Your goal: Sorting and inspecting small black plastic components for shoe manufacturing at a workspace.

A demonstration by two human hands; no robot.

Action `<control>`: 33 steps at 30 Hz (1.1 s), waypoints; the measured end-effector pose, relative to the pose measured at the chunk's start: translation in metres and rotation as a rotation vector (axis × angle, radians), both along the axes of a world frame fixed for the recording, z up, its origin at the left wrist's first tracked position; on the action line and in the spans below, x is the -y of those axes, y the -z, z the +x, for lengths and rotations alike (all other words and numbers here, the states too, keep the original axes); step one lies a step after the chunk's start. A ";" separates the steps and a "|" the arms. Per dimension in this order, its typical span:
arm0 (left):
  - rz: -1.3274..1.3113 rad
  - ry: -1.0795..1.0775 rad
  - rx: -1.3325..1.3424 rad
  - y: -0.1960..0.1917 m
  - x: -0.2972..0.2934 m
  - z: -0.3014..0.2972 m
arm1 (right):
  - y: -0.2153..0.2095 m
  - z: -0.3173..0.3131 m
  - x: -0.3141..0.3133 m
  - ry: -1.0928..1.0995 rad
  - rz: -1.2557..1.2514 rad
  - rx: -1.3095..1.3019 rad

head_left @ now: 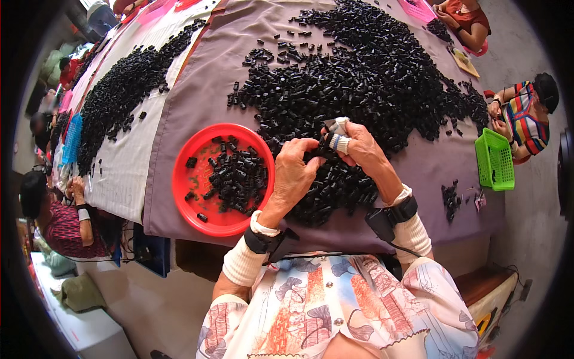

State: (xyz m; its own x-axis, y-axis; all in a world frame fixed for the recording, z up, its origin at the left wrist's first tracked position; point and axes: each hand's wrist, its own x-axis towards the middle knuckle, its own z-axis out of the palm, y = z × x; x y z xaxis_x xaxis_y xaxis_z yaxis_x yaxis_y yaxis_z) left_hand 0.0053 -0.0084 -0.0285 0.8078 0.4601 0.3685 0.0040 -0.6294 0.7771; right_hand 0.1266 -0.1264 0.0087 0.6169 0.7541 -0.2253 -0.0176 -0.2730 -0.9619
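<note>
My left hand and my right hand meet above a big heap of small black plastic parts on a table covered in purple cloth. Both pinch one small black part between the fingertips. The right thumb and forefinger wear white taped finger guards. A round red tray lies just left of my left hand, holding several of the same black parts. Black bands sit on both wrists.
A second long heap of black parts lies on a white cloth to the left. A green basket stands at the table's right edge beside a seated person in stripes. Other people sit at the left edge and far right corner.
</note>
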 end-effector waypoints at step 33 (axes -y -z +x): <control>-1.660 0.459 0.405 -0.027 -0.013 -0.042 | -0.032 -0.044 0.000 -0.152 0.172 -0.029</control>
State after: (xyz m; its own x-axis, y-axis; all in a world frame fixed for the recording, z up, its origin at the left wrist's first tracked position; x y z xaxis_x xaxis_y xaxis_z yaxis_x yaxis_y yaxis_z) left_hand -0.0362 0.0050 -0.0013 0.9519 0.3059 -0.0169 -0.2666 0.8544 0.4461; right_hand 0.0826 -0.1266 0.0407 0.4888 0.8664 -0.1017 -0.0171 -0.1070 -0.9941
